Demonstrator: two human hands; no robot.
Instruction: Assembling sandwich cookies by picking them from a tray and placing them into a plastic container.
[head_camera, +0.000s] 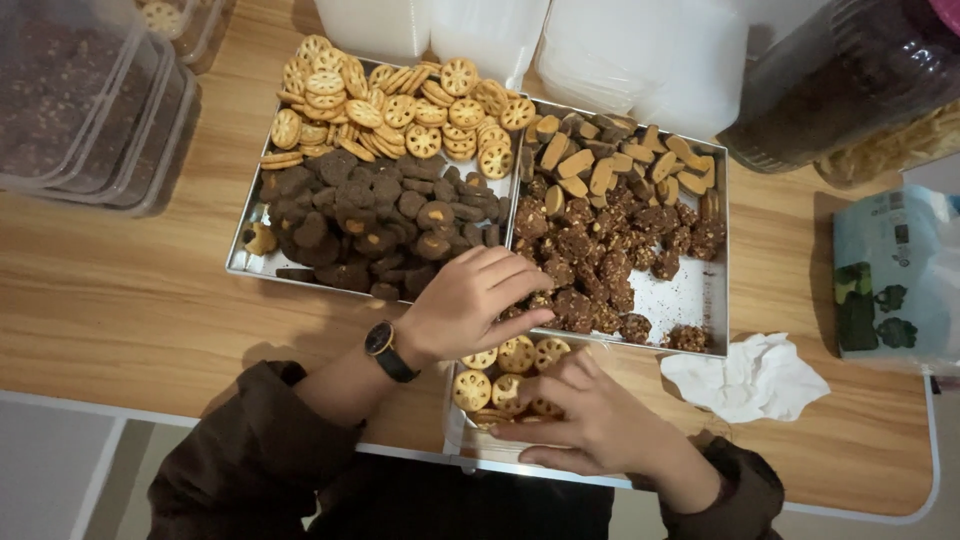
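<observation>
right now the left hand (470, 300) reaches over the near edge of two trays, fingers curled down on the lumpy brown cookies (600, 270). i cannot tell if it has one pinched yet. the right hand (590, 415) is half open and cups the small clear box (460, 440) at the near edge of the surface (120, 300).

these cookies look light, dry and crumbly, so a soft pinch on the sides would be best. a hard squeeze could break them.

the box holds a few round lattice cookies (500, 370). the left tray (250, 262) holds more lattice ones (400, 100) at the back and dark round ones (370, 215) in front. the right tray (700, 300) holds tan sticks (600, 160) at the back, lumpy ones in front, and a bare corner with crumbs. clear tubs (90, 100) are stacked at the far left corner. a crumpled tissue (745, 375) lies just right of the trays.
</observation>
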